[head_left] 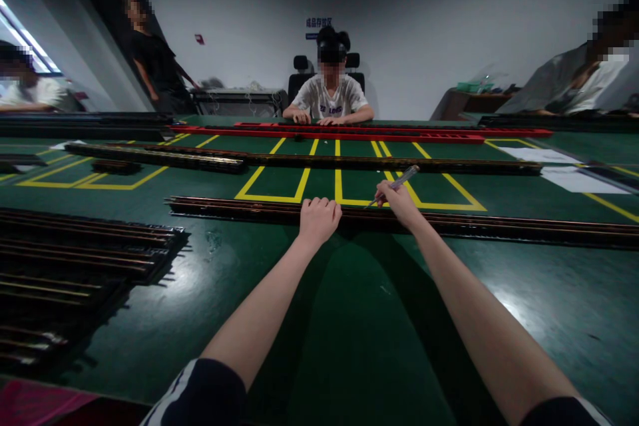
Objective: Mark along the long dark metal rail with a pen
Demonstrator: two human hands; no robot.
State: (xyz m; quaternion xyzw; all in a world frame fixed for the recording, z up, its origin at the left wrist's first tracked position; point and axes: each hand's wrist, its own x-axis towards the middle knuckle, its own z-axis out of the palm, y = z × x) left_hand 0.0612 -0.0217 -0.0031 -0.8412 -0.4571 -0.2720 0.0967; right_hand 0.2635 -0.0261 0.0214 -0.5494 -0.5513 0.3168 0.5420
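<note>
A long dark strip with thin copper-coloured lines (239,208) runs crosswise over the green table in front of me. My left hand (319,219) is closed over it near the middle, fingers curled onto its far edge. To the right, my right hand (398,201) pinches a clear-bodied pen (408,175). The pen is tilted, its tip pointing down and left at the strip; whether it touches I cannot tell.
Stacked dark strips (90,246) lie at the left. Farther back are another long strip (319,160), a red frame (449,137), yellow table lines (338,180) and white paper sheets (579,180). A person (329,96) sits opposite; others are at both sides.
</note>
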